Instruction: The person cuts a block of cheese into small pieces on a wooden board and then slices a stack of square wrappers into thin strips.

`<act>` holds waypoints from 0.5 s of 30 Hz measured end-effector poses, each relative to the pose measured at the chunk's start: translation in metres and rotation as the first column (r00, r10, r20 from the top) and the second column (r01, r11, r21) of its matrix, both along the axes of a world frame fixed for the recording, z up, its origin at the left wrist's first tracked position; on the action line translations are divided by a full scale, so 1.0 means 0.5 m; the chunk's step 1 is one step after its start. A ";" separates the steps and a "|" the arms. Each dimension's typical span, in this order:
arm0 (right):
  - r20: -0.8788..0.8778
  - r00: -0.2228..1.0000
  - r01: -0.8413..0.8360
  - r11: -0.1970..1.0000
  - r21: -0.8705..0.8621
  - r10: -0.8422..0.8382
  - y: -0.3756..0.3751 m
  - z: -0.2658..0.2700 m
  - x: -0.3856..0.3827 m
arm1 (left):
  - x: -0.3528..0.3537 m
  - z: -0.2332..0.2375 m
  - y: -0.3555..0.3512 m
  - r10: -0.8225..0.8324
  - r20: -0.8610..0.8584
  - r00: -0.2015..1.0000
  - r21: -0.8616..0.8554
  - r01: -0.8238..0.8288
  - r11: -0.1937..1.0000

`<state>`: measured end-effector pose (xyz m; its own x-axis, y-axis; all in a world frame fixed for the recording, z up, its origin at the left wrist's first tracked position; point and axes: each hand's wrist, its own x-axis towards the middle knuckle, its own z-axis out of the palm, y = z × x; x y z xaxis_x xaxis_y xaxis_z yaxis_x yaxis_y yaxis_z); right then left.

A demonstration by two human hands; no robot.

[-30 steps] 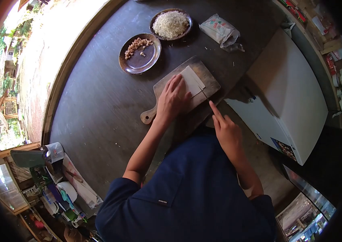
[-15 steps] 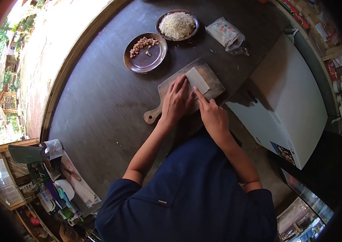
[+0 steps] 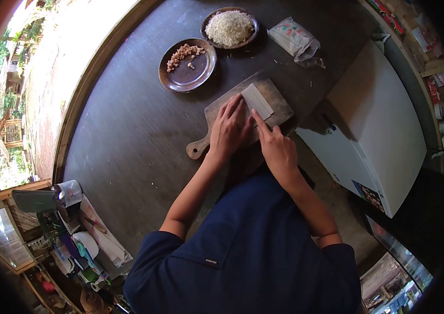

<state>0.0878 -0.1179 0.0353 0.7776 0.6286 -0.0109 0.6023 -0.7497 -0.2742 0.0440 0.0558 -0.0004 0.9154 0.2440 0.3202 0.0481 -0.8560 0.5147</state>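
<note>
On a wooden cutting board [image 3: 277, 104] with a round handle lies a pale flat rectangular strip [image 3: 258, 102], apparently thin sheets like wrappers. My left hand [image 3: 227, 127] lies over the board with its fingers stretched out, fingertips at the strip's near-left edge. My right hand [image 3: 277, 146] is just right of it, index finger pointed onto the strip's lower edge and the other fingers curled in. Whatever those curled fingers grip is hidden.
Beyond the board are a brown plate [image 3: 190, 79] with small diced pieces [image 3: 183, 54], a bowl [image 3: 255, 35] heaped with pale shreds [image 3: 228, 28], and a plastic-wrapped packet [image 3: 292, 41]. A white appliance [image 3: 384, 120] stands right; a knife [image 3: 95, 225] lies at left on the dark table [image 3: 127, 125].
The camera view has shifted slightly, so the plate and bowl sit a little higher in the picture. Both hands keep nearly the same pose on the board.
</note>
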 end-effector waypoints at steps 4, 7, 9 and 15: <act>-0.016 1.000 -0.015 1.000 0.009 0.015 0.000 -0.002 0.003 | 0.001 0.001 -0.002 0.002 0.001 1.000 -0.013 -0.002 1.000; -0.036 0.999 -0.030 1.000 0.000 0.030 0.001 0.005 0.010 | 0.002 0.001 0.000 -0.005 0.003 1.000 0.000 0.005 1.000; -0.061 0.997 -0.041 0.999 -0.032 0.039 0.002 0.015 0.015 | 0.001 0.005 -0.002 0.010 0.000 1.000 -0.033 -0.010 0.999; -0.045 0.998 -0.040 0.998 -0.042 0.038 0.001 0.009 0.009 | 0.015 0.029 0.008 -0.012 0.004 1.000 -0.032 0.012 0.999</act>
<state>0.0925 -0.1172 0.0396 0.7509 0.6564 -0.0724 0.6188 -0.7377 -0.2699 0.0517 0.0596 0.0140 0.9173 0.2429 0.3156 0.0357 -0.8394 0.5423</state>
